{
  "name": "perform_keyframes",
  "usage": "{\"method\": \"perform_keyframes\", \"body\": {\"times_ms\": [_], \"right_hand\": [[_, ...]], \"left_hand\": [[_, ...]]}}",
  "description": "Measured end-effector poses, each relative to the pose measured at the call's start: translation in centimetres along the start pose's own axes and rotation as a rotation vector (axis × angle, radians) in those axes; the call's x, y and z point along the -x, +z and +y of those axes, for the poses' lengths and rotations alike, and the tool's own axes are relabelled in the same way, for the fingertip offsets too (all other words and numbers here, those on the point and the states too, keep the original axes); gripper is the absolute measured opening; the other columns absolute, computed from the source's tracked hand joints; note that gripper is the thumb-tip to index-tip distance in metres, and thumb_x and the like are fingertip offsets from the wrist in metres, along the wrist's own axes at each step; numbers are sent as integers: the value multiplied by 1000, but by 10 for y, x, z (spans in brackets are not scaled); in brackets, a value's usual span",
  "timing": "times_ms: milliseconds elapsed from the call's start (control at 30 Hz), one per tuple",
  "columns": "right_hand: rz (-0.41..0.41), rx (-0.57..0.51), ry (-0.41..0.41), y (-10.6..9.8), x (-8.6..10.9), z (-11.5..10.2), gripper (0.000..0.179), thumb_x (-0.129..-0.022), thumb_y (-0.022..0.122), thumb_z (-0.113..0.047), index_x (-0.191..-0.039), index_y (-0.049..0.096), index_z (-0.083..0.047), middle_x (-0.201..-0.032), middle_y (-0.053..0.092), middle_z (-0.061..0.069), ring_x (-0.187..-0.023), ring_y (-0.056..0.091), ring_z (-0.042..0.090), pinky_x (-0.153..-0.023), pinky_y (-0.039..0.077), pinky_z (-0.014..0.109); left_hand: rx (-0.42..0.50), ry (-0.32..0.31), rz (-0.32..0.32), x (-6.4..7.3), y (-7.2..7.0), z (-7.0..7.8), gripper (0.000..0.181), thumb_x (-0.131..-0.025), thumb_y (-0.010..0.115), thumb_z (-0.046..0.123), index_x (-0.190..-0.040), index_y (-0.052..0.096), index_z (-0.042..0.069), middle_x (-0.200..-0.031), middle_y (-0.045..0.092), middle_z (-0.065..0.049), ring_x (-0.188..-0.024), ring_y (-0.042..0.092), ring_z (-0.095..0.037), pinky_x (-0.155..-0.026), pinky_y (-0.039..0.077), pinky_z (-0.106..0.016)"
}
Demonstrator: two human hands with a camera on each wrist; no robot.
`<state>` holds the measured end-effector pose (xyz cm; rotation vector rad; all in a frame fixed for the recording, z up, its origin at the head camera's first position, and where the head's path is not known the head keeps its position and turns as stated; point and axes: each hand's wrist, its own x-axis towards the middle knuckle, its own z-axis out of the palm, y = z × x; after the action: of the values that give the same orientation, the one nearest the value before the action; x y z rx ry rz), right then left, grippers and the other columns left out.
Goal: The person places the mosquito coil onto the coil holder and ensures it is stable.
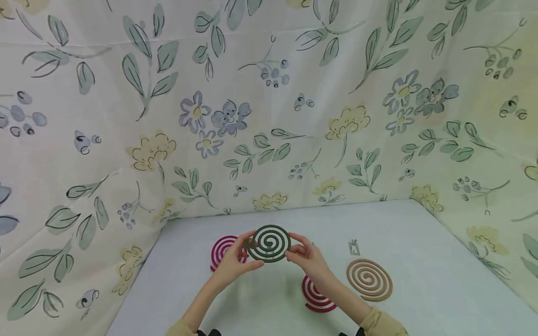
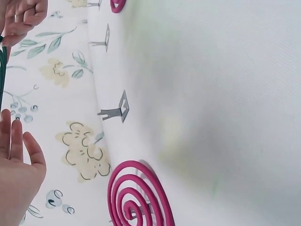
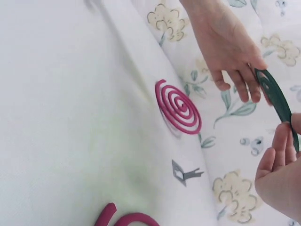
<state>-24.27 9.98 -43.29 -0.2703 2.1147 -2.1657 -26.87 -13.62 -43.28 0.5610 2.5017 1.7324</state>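
Observation:
A dark green mosquito coil (image 1: 269,243) is held up above the table, its flat spiral facing the head camera. My left hand (image 1: 235,262) grips its left rim between thumb and fingers. At the right rim, my right hand (image 1: 308,259) pinches the coil between thumb and fingertips. In the right wrist view the green coil (image 3: 277,99) shows nearly edge-on between both hands. Behind my left hand a magenta coil (image 1: 217,252) sits on a small metal stand. Another magenta coil (image 1: 313,298) lies partly hidden under my right forearm.
A tan coil (image 1: 369,279) lies at the right of the white table (image 1: 168,289). Behind it is a small metal stand (image 1: 354,248). More metal stands (image 2: 123,107) line the table's far side. A floral cloth (image 1: 269,116) hangs behind the table.

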Motion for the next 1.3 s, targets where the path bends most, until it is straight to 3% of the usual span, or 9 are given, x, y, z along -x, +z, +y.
{"method": "perform_keyframes", "body": {"times_ms": [133,400,767,900,1100,1200,1300], "right_hand": [[5,-40,-17,-1,-5,-2,59,-89,65,-15,-142,39,-8,-91,62,-3,-86,59,11,-84,48,21],[81,-65,-8,0,-14,-1,56,-89,65,-12,-140,43,-13,-90,63,-1,-85,60,12,-83,49,23],[151,-97,-35,6,-29,4,54,-89,65,-12,-139,45,-15,-89,63,0,-84,60,14,-81,49,24],[161,-75,-45,8,-33,5,56,-90,64,-12,-141,41,-13,-90,63,0,-83,60,11,-81,48,24],[183,-76,-40,11,-37,1,54,-90,63,-11,-140,43,-10,-92,62,2,-83,59,12,-82,48,22],[192,-75,-43,10,-41,7,53,-90,63,-11,-139,44,-8,-93,62,2,-84,61,14,-81,48,21],[185,-71,-49,9,-44,10,53,-89,63,-9,-139,45,-7,-94,63,4,-84,61,14,-81,49,21]], "left_hand": [[-3,-9,20,-3,1,0,75,-74,81,21,-139,43,25,-117,58,-3,-102,46,-18,-82,43,-28],[-37,-15,164,-8,8,-2,83,-71,83,23,-142,40,17,-103,55,-5,-86,47,-15,-69,42,-18],[21,-73,333,-15,18,-1,74,-73,82,17,-137,45,10,-115,59,-11,-82,43,-12,-64,37,-16],[35,-86,362,-13,20,9,68,-75,79,11,-135,48,6,-115,59,-15,-84,45,-20,-62,35,-16],[36,-86,398,-4,24,34,62,-77,77,7,-132,50,1,-113,60,-19,-84,45,-16,-64,35,-14],[64,-70,407,-7,26,26,62,-77,77,7,-132,50,1,-113,61,-18,-88,47,-20,-65,35,-14],[98,-52,414,-15,28,6,66,-75,78,8,-134,49,4,-113,60,-16,-92,47,-24,-66,35,-14]]}}
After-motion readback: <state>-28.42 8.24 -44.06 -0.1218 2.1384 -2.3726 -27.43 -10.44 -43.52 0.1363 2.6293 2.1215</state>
